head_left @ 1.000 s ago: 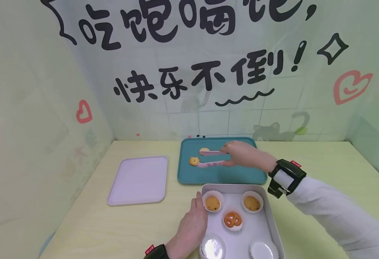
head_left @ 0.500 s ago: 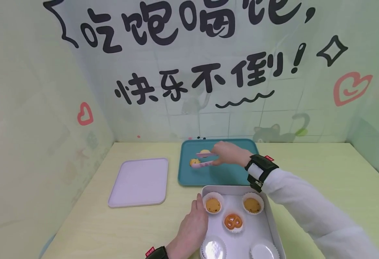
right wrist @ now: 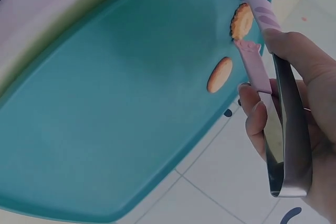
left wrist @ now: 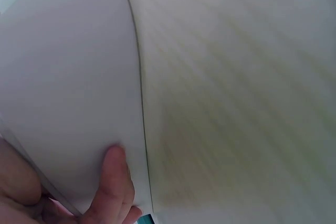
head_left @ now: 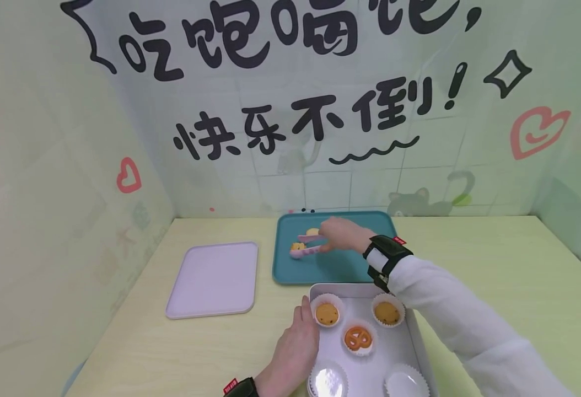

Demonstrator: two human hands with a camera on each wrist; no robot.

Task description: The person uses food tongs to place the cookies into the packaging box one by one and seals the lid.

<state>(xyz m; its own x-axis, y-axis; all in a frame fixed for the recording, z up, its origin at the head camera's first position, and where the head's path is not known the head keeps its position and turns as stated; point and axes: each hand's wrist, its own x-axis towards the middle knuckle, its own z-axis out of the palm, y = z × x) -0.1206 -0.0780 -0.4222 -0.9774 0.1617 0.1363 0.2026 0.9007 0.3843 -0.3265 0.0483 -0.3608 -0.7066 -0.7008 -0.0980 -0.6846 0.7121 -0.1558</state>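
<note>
My right hand (head_left: 342, 234) holds a pair of tongs (right wrist: 294, 145) with steel arms and pink tips above the teal tray (head_left: 340, 270). The tong tips stand on either side of a scalloped cookie (right wrist: 242, 22), very close to its edges. A smooth oval cookie (right wrist: 220, 75) lies beside it on the tray. My left hand (head_left: 292, 344) grips the left wall of a white box (head_left: 377, 375), with fingers (left wrist: 111, 182) against the outside of that wall. Inside the box, paper cups hold two round brown cookies (head_left: 327, 314) and a pretzel cookie (head_left: 358, 337).
Two more paper cups (head_left: 406, 381) at the near end of the box hold no cookie. A flat lilac tray (head_left: 213, 281) lies to the left on the wooden table (head_left: 211, 353). Behind the table stands a printed wall (head_left: 290, 187).
My right hand has moved left with the tongs, whose tips now reach around the scalloped cookie. The left hand stays at the box wall.
</note>
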